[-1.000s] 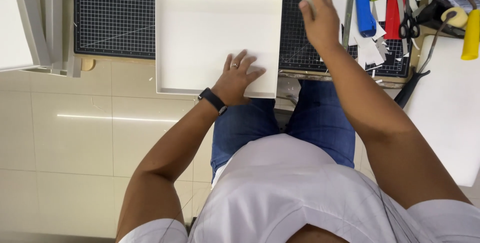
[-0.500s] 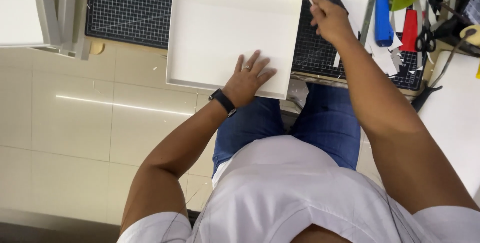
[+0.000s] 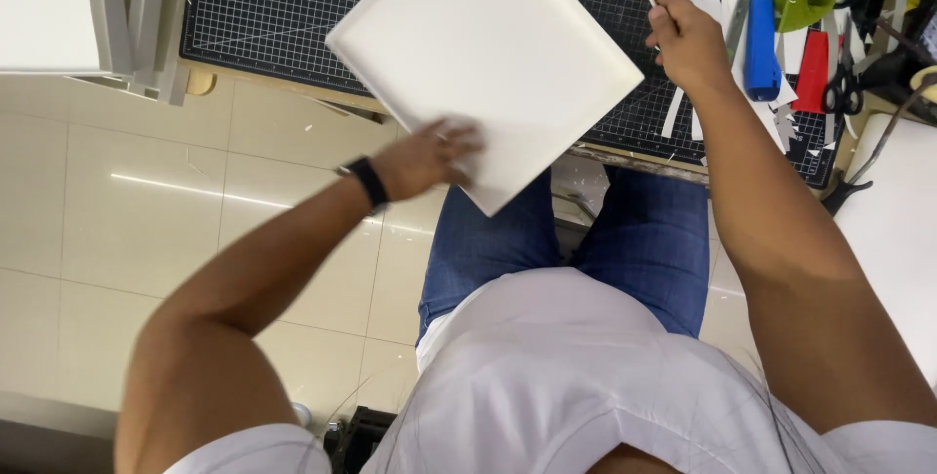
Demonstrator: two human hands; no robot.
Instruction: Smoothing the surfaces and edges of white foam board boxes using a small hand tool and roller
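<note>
A workbench (image 3: pixel 625 157) carried a dark gridded cutting mat (image 3: pixel 283 15). On the mat lay a white square board (image 3: pixel 488 54), turned askew, white paper strips (image 3: pixel 683 113), and a blue-handled tool (image 3: pixel 761 44).

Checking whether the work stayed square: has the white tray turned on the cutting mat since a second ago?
Yes. The white tray has turned, its edges now diagonal to the cutting mat's grid.
</note>
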